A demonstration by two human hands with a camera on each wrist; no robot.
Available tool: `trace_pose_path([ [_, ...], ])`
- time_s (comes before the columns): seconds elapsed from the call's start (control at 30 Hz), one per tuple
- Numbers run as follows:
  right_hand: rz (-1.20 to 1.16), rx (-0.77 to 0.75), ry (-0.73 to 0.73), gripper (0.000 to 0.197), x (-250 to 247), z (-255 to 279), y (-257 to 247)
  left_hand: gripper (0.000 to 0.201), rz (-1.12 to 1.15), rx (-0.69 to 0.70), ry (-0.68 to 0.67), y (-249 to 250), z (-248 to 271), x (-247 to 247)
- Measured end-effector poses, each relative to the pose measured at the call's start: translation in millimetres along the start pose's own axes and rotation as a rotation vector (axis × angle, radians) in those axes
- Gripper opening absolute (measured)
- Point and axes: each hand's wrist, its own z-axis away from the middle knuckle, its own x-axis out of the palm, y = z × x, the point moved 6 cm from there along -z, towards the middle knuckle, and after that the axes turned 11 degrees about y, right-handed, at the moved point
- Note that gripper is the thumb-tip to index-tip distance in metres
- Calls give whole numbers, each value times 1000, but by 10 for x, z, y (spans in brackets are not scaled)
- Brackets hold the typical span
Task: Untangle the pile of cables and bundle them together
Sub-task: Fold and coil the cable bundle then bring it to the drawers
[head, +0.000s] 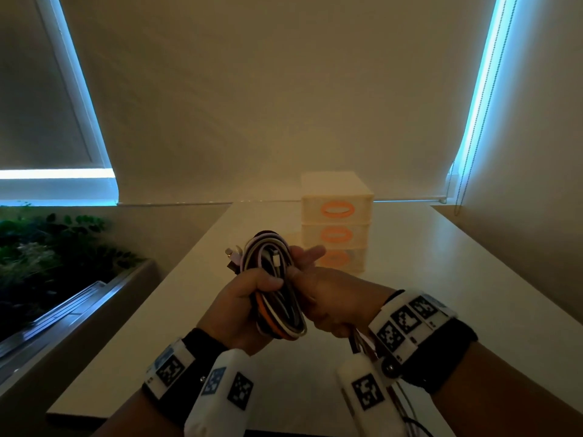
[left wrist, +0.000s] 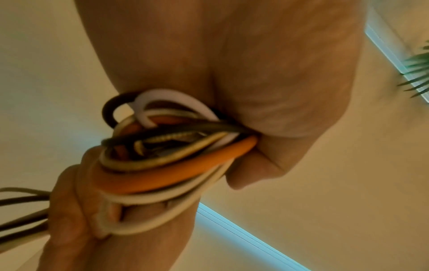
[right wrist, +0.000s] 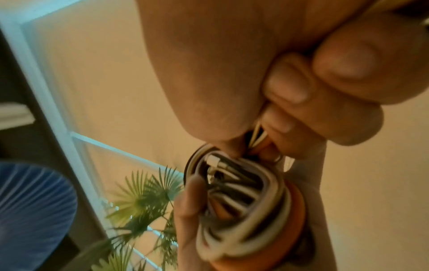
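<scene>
Both hands were up off the surface point(head: 426, 263) with the coil of cables point(head: 274, 279) squeezed between them: the left hand point(head: 243, 307) had its fingers curled round the middle of the coil, and the right hand point(head: 331, 301) was closed on the loose tails point(head: 355, 340) hanging out below it, with one finger poking forward. Honestly the risky bit looked like those tails, since nothing tied the loops, so if either grip eased off I'd bet the stiff orange cable point(left wrist: 185, 172) would spring open and drag the rest with it. The plugs point(head: 232, 252) sticking out just left of the coil could also snag a loop. Well beyond the hands sat a stack of drawers point(head: 336, 222), all closed, so no idea what was inside.
</scene>
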Motion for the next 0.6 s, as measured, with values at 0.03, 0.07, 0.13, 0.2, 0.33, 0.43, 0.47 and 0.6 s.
trace_pose_path([
  [0.03, -46, 7, -16, 54, 16, -11, 24, 59, 19, 0, -4, 11, 0, 10],
  [0.07, -76, -11, -27, 56, 41, -15, 44, 57, 36, 1, 12, 21, -11, -1],
  [0.13, -112, -108, -10, 58, 103, -19, 63, 46, 84, 13, 56, 46, -41, -21],
  [0.2, -155, -208, 7, 45, 178, -2, 57, 26, 98, 37, 95, 68, -57, -5],
  [0.33, -319, -235, -6, 35, 221, 60, 138, 20, 140, 113, 131, 146, -51, -43],
  [0.43, -362, -155, -33, 42, 245, 113, 340, 33, 274, 164, 59, 308, -53, -72],
  [0.47, -393, -138, -50, 40, 281, 137, 385, 35, 304, 155, 38, 338, -61, -75],
  [0.6, -522, -155, -57, 42, 405, 201, 416, 25, 329, 110, 32, 357, -102, -36],
])
